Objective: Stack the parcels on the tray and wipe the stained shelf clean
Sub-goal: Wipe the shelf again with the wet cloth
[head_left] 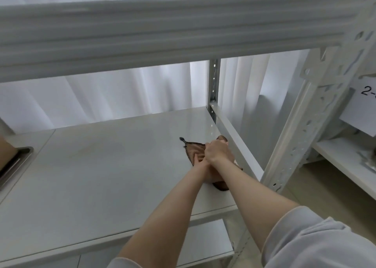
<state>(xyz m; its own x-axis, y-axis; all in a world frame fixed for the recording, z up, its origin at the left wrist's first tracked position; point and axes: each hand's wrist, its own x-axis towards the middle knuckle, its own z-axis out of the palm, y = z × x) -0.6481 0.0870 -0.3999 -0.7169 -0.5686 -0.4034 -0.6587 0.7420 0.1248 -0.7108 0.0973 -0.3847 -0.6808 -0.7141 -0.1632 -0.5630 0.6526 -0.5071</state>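
- A brown parcel shows only as a sliver at the far left edge. It stands in a metal tray that rests on the left end of the shelf.
- The white shelf runs across the middle of the view. A faint yellowish tinge lies on its left half, too pale to make out clearly.
- A white curtain hangs behind the shelf, and the broad front beam of the upper shelf crosses above.
- The left forearm reaches up from the lower left to the cloth. The left hand is mostly hidden under the right wrist, so I cannot tell how its fingers lie.
- A brown cloth lies on the right end of the shelf, near the side rail. One corner points left and a fold shows below the arms.
- The right hand sits on top of the cloth, knuckles up, with its fingers curled down into the fabric. The right forearm crosses over the left wrist.
- A lower shelf shows beneath the arms.
- A pale grey sleeve covers the right upper arm.
- A perforated white post slants up at the right corner of the rack.
- Beyond it stands a neighbouring rack, with a paper label marked "2-" at the right edge.
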